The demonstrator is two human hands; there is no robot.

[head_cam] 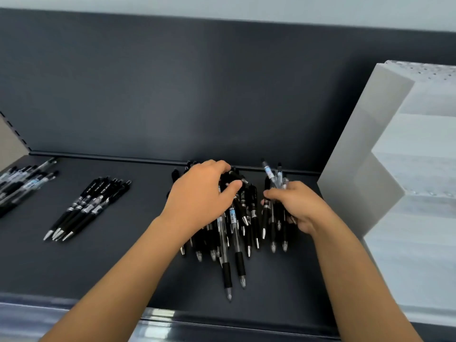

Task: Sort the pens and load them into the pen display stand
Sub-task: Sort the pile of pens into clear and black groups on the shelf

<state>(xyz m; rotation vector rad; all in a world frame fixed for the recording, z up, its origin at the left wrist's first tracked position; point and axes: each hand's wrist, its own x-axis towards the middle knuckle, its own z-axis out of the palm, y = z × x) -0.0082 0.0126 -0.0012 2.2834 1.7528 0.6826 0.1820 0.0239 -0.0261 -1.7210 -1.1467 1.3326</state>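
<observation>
- The dark shelf is lying nearest, its front lip at 6 o'clock; the loose pile of pens is resting mid-shelf, tips pointing toward 6.
- The left hand is curling over the pile, pinching a black pen between thumb and fingers.
- The right hand, at the pile's 3 o'clock, is gripping a bundle of pens.
- A row of black pens is lying at 9 o'clock; the white pen display stand is standing at 3.

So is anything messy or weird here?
Only the middle pile is messy: its pens cross each other and two poke out toward the front. The row on the left lies neat. Nothing looks broken.
</observation>
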